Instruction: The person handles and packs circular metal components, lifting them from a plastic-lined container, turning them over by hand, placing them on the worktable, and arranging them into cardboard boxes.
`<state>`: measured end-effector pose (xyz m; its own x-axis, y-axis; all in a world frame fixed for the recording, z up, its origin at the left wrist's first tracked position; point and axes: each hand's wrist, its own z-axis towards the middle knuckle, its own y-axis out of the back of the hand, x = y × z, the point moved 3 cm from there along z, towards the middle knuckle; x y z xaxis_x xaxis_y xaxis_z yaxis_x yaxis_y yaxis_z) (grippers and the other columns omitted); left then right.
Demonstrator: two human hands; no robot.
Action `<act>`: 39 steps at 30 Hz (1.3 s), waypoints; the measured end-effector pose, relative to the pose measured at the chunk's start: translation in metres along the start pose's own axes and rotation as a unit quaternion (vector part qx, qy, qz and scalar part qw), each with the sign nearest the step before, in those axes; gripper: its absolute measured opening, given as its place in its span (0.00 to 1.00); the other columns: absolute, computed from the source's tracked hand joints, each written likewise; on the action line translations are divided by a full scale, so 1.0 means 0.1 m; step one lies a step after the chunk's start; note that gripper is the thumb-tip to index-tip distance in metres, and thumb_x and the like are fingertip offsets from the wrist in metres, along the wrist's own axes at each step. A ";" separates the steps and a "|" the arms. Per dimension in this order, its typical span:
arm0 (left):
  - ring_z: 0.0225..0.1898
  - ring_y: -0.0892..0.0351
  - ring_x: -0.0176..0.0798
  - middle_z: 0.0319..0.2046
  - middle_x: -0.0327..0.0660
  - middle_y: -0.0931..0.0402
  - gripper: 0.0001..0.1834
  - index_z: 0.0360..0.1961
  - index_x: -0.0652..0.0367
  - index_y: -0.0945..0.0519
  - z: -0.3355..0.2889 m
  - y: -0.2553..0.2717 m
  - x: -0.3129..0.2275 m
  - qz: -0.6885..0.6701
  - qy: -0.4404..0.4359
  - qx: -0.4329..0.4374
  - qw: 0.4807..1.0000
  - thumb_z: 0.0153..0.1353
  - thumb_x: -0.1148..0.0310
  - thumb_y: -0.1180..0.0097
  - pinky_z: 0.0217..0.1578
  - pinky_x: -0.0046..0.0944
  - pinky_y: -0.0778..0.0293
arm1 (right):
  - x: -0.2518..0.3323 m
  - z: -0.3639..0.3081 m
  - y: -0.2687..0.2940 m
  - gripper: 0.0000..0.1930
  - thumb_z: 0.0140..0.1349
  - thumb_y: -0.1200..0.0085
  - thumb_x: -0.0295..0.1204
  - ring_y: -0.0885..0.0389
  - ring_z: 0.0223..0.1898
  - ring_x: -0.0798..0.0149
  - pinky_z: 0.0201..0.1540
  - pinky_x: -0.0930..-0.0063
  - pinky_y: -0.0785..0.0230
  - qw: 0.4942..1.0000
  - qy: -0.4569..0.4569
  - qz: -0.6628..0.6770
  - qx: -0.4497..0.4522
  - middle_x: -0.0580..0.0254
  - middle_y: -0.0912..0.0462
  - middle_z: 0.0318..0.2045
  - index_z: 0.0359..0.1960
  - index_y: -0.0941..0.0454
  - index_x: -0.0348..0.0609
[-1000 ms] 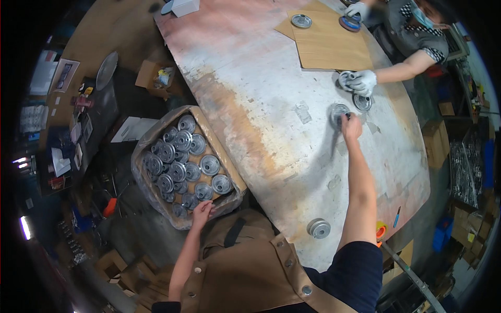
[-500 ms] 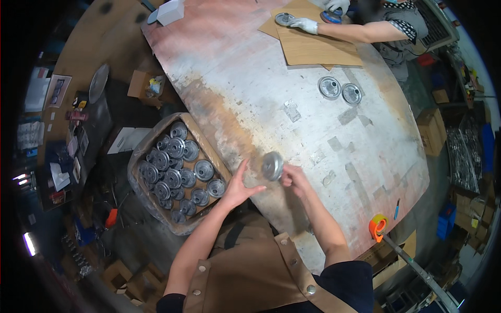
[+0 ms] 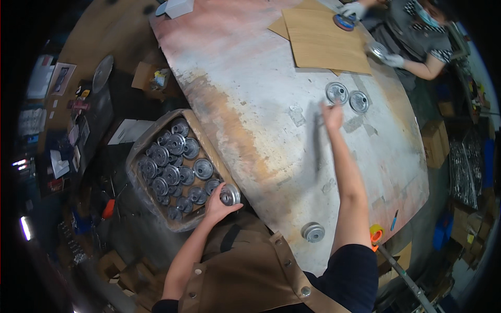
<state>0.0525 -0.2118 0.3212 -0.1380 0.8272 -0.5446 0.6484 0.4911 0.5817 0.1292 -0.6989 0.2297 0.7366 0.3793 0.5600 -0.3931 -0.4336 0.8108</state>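
My left hand [image 3: 215,207] is closed around the side of a round, stepped metal part [image 3: 230,194], held over the near right rim of a bin [image 3: 188,116]. Inside that bin lie several similar grey flanged metal parts [image 3: 171,175]. Across the table, my right hand [image 3: 333,116] is stretched out with its fingers apart, its fingertips overlapping the near edge of a flanged disc [image 3: 335,89]. A second flanged disc [image 3: 359,101] lies just right of it. Another round metal part [image 3: 313,232] rests near the table's front edge, below my right forearm.
A co-worker at the far right has one gloved hand [image 3: 353,10] on a blue-and-red round tool [image 3: 344,22] and holds a metal disc [image 3: 376,50] in the other. Cardboard sheets [image 3: 329,41] cover the far table. An orange tape dispenser [image 3: 376,235] and blue knife [image 3: 394,220] sit near the right edge.
My right hand has let go of a metal part and reached far across the table. My left hand has moved to the bin and now holds a part. The co-worker's disc has left the cardboard.
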 end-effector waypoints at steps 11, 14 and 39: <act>0.58 0.30 0.53 0.57 0.50 0.32 0.55 0.64 0.55 0.38 -0.35 0.28 0.93 0.033 0.110 -0.148 0.982 0.35 0.49 0.24 0.55 0.47 0.31 | 0.08 0.54 0.10 0.20 0.60 0.48 0.47 0.18 0.42 0.45 0.42 0.52 0.28 0.955 0.121 -0.272 0.003 0.48 0.17 0.38 0.45 0.23 0.45; 0.58 0.31 0.54 0.57 0.50 0.32 0.55 0.64 0.55 0.39 -0.24 0.44 0.97 0.032 0.104 -0.207 0.972 0.34 0.52 0.24 0.55 0.48 0.31 | 0.04 0.02 0.06 0.21 0.63 0.51 0.48 0.18 0.39 0.45 0.39 0.53 0.29 0.962 0.175 -0.210 0.006 0.48 0.17 0.36 0.46 0.23 0.45; 0.64 0.41 0.51 0.64 0.46 0.41 0.55 0.66 0.51 0.42 1.32 1.01 1.46 0.234 -0.005 -0.141 0.962 0.35 0.60 0.24 0.61 0.52 0.41 | -0.41 -3.50 0.21 0.17 0.60 0.40 0.34 0.25 0.25 0.65 0.32 0.72 0.31 0.994 0.076 0.063 0.043 0.53 0.17 0.30 0.46 0.21 0.34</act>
<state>0.1965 -0.0771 0.2208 0.1274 0.9740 -0.1874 0.4090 0.1205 0.9045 -0.1018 -0.4376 0.2836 0.5900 0.4336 0.6811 -0.4242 -0.5512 0.7185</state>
